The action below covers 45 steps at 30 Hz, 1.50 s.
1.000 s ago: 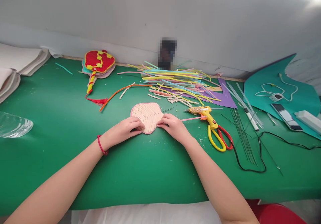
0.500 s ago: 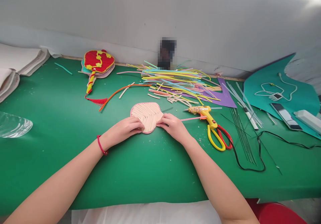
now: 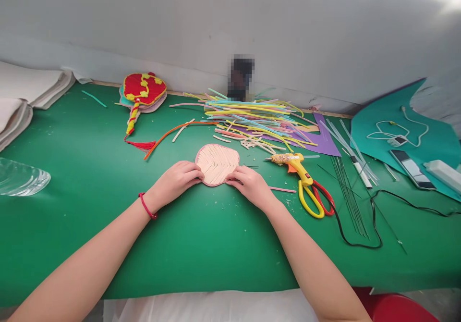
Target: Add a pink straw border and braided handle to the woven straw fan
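Note:
Between my hands lies a rounded fan-shaped panel (image 3: pixel 217 163), covered in cream strips set in a chevron pattern, with a thin pink edging. My left hand (image 3: pixel 180 179) is closed on its lower left edge, fingertips pinching the rim. On the lower right edge, my right hand (image 3: pixel 250 183) pinches the rim in the same way. A pink strip (image 3: pixel 283 189) lies on the table just right of my right hand. Beyond it rests a yellow glue gun (image 3: pixel 297 164), its nozzle pointing left.
A heap of coloured strips (image 3: pixel 252 115) lies at the back, beside purple card (image 3: pixel 327 137). Scissors (image 3: pixel 324 199), thin wires (image 3: pixel 347 197) and a black cable (image 3: pixel 376 216) occupy the right. A red fan (image 3: pixel 144 89) lies back left, a clear glass (image 3: pixel 23 178) far left.
The panel has turned and shifted slightly right and away from me, both hands on its rim. The pink strip that reached toward the glue gun now lies lower and flatter on the table.

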Each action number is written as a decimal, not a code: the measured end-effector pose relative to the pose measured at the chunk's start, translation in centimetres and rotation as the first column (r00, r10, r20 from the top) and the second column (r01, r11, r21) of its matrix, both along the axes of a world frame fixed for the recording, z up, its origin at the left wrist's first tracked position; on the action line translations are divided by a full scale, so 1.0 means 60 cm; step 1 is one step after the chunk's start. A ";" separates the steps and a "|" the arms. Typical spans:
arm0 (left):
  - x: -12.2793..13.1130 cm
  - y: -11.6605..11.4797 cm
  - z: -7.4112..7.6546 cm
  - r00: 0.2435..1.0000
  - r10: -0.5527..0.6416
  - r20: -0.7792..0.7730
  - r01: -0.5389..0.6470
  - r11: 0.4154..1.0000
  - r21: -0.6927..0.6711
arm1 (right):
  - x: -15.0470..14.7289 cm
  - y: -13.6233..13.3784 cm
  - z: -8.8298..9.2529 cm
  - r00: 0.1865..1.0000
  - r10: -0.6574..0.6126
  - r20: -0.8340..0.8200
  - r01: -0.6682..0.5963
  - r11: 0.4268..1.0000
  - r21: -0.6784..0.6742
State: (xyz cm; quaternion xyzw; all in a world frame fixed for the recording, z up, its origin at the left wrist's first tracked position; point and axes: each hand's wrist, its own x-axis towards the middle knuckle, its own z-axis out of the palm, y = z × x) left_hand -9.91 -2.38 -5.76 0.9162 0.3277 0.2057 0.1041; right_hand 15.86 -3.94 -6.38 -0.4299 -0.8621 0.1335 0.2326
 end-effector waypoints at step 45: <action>0.112 0.031 0.032 0.970 0.235 -0.060 -0.224 0.772 -0.595 | 0.006 -0.008 0.002 0.998 -0.060 -0.014 0.059 0.996 -0.065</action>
